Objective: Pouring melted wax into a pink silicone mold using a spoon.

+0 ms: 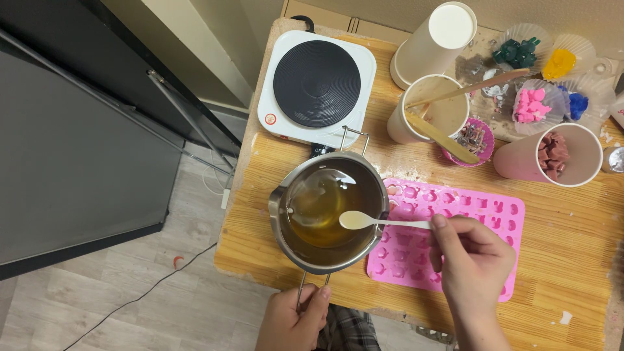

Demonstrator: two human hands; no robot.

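Wooden surface point(572, 247) beside dark cabinet. My left hand point(296, 318) clamped on wire handle, steadying steel melting pot point(328, 214) of amber liquid. Right hand point(471, 260) pinches white spoon point(380, 221) level over pot, filled bowl kept from spilling. Pink silicone mold point(455, 214) under right hand, close for short carry.

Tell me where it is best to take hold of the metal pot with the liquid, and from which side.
Grip the pot by its wire handle, coming from the near table edge. The handle sticks out toward the person, away from the liquid, and the left hand already holds it there. The right hand holds a spoon over the pot.
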